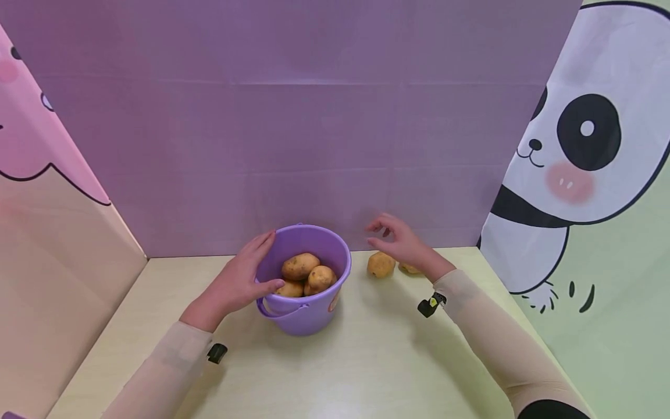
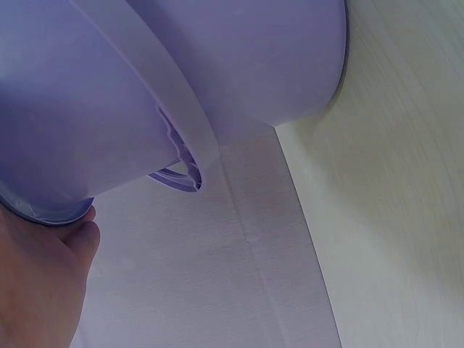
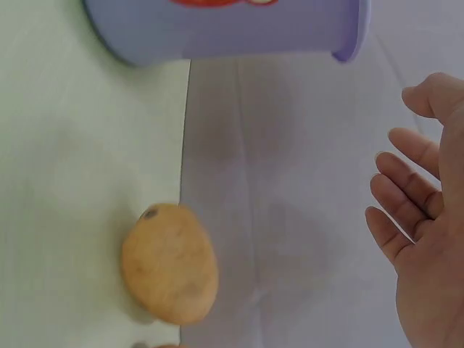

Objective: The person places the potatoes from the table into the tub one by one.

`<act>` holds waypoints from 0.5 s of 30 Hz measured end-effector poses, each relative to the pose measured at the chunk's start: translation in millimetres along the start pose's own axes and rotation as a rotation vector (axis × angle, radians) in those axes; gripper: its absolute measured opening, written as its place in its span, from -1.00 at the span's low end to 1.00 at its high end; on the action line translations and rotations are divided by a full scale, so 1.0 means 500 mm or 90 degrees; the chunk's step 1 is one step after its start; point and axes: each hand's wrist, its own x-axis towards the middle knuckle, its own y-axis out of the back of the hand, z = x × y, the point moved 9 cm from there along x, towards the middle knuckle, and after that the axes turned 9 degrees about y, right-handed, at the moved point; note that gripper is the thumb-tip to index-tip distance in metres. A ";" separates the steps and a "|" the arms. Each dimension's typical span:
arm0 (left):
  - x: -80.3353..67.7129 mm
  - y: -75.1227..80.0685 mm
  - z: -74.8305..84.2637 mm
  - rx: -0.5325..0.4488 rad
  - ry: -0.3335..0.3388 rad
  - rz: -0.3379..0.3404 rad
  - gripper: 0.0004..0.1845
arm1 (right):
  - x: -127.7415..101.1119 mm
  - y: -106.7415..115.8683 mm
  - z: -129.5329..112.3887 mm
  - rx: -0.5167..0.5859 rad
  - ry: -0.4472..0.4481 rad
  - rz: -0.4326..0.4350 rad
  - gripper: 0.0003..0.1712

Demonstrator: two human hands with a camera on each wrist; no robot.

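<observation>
A purple bucket [image 1: 306,317] stands upright with several potatoes [image 1: 300,266] inside. My left hand [image 1: 238,285] rests on its left rim, fingers nearly straight along the edge and thumb spread over the near side of the opening. In the left wrist view, the left hand [image 2: 43,272] shows right at the rim, beside the bucket wall [image 2: 261,65]. My right hand [image 1: 403,241] is raised to the right of the bucket, fingers loosely bent, holding nothing. Below it lies a potato [image 1: 381,265] on the table; another potato [image 1: 410,269] is partly hidden by the right wrist.
The pale wooden table [image 1: 356,372] meets a purple backdrop [image 1: 314,128] close behind the bucket. A panda-printed panel [image 1: 586,134] flanks the right, a pink printed panel [image 1: 47,139] the left. The bucket's handle [image 1: 285,314] hangs down at the front.
</observation>
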 end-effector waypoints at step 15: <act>-0.001 -0.001 -0.001 0.003 0.003 -0.004 0.19 | -0.098 0.048 0.110 -0.062 -0.096 -0.017 -0.63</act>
